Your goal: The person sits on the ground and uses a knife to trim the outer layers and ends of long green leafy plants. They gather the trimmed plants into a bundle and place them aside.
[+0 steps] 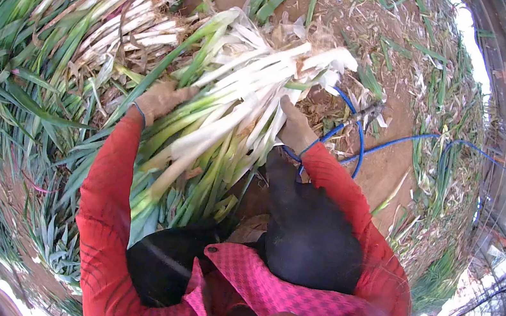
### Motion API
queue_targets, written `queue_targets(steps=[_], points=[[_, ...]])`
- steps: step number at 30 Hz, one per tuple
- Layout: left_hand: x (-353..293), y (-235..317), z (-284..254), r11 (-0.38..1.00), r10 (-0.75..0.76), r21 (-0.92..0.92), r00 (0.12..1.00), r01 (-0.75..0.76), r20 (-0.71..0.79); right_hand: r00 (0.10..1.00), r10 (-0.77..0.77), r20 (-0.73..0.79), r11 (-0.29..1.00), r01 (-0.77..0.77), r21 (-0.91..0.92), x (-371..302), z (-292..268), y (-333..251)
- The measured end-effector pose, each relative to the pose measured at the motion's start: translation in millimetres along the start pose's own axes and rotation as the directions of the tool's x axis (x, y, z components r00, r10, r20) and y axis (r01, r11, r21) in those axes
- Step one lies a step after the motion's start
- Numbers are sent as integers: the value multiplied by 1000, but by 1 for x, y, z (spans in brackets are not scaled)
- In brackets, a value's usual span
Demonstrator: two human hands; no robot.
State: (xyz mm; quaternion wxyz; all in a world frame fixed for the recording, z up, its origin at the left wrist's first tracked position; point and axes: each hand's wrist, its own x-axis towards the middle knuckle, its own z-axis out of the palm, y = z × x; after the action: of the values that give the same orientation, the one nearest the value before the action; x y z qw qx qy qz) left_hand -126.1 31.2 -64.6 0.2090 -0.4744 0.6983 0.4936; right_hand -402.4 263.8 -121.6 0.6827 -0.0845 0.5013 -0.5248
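Observation:
A thick bundle of long green onions (237, 107) lies slantwise before my knees, white root ends up and to the right, green leaves running down to the left. At its left side my left hand (162, 101), in a tan glove, is closed on the stalks, fingers partly hidden by leaves. Against the right edge of the bundle, my right hand (296, 127), gloved likewise, grips near the white shafts. Its fingertips are hidden behind the stalks. Loose papery skins cling to the white ends.
More green onions (132, 28) are heaped at the upper left, and leaves spread down the left side. A blue hose (398, 138) curls beside my right hand and runs right across brown ground. Peeled scraps (376, 20) litter the upper right.

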Motion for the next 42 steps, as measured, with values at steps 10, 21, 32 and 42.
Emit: queue_targets(steps=[10, 21, 32, 42], points=[[2, -169, -23, 432, 813, -628, 580, -647, -38, 983, 51, 174, 993, -32, -111, -17, 95, -68], [-23, -133, -42, 911, 34, -387, 960, -144, -278, 962, -221, 161, 739, 273, -616, 103, 149, -75], [-43, -85, -18, 992, -109, -113, 784, 51, -611, 962, 245, -124, 598, -250, -761, -30, 24, -26], [-61, -63, -3, 957, 190, -209, 980, -199, -65, 951, -194, 239, 704, 305, -642, 54, 29, 46]])
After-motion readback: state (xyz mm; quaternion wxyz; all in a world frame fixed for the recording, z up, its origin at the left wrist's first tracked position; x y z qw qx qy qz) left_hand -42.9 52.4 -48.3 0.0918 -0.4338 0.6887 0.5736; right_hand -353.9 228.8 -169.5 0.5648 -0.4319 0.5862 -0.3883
